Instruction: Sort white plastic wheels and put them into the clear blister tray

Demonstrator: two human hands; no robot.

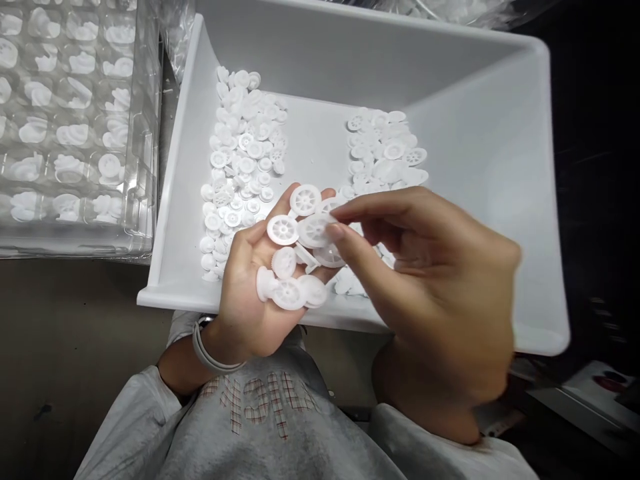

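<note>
My left hand [250, 313] is palm up over the front of the bin, its fingers cupped under several small white plastic gears [287, 293]. Some are spoked discs, and one is a thick gear with a toothed rim [284, 263]. Above that palm, thumb and forefinger of my right hand [435, 287] pinch a pale spoked gear [314, 231]; it overlaps other gears, and I cannot tell whether it touches them. The other right fingers are curled in and partly hidden. The right hand is slightly blurred.
Below the hands stands a large white bin [500, 133]. A long pile of white gears [245, 147] lies along its left side, and another pile [385, 147] lies right of the middle. At left is a clear compartment tray [143, 133] with white parts in its pockets. Plastic bags [450, 10] lie behind.
</note>
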